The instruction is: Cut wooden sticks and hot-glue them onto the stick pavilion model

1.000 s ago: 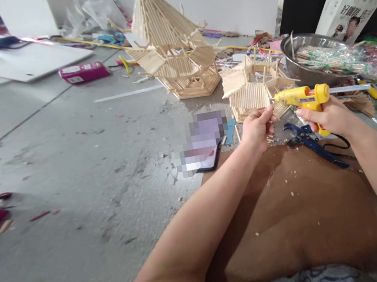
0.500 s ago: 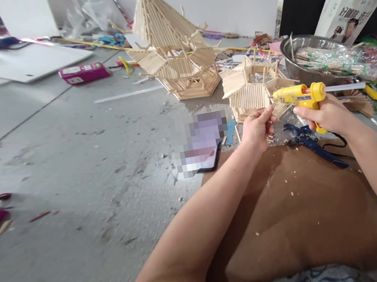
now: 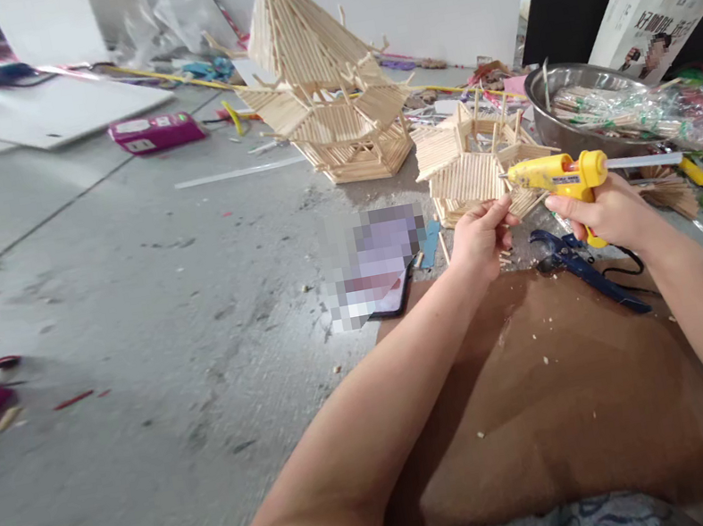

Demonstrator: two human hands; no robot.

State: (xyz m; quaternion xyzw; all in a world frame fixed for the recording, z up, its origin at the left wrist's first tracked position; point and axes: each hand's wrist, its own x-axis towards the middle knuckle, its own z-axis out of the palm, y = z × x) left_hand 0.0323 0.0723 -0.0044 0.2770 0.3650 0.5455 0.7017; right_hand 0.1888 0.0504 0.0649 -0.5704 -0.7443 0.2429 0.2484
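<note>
My right hand [image 3: 610,208] is wrapped around the handle of a yellow hot glue gun [image 3: 543,173], with a pale glue stick [image 3: 643,162] poking out of its back. The nozzle points left, just above the fingertips of my left hand [image 3: 481,238]. That hand is closed in a pinch; whatever lies between its fingers is too small to make out. Right behind it stands a small open-topped wooden-stick model [image 3: 463,180] with slanted roof panels. Blue-handled cutters [image 3: 588,271] lie below the glue gun on a brown board [image 3: 554,409].
A taller stick pagoda [image 3: 344,124] stands behind. Left of my hands lies a phone [image 3: 382,262] beside a blue strip [image 3: 431,244]. A metal bowl [image 3: 542,111] of bagged sticks and a white bag [image 3: 639,4] are at right. A magenta pack [image 3: 158,134] lies farther left.
The view has shifted very slightly. Both hands and the glue gun keep nearly the same position over the small model.
</note>
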